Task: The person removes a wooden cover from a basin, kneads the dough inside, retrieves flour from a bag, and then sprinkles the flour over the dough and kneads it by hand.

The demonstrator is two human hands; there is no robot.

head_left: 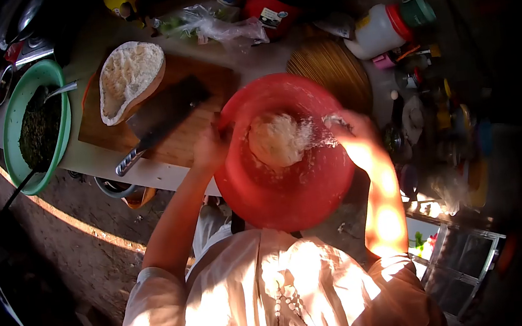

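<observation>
A red basin [304, 200] is tilted in front of my body, with a pale lump of dough [273, 141] inside it. White flour [322, 135] lies or falls between the dough and the right side of the basin. My left hand [211, 148] is closed on the basin's left rim. Over the right rim is my right hand [350, 128], its fingers bent together and blurred; what they hold, if anything, cannot be made out.
A cleaver [163, 119] and a flour-filled gourd bowl [132, 78] rest on a wooden board [99, 130]. Far left stands a green basin [68, 133] of dark chopped filling. Behind are a plastic bag [219, 26], red pot [278, 3], round woven lid [334, 68] and white jar [378, 30].
</observation>
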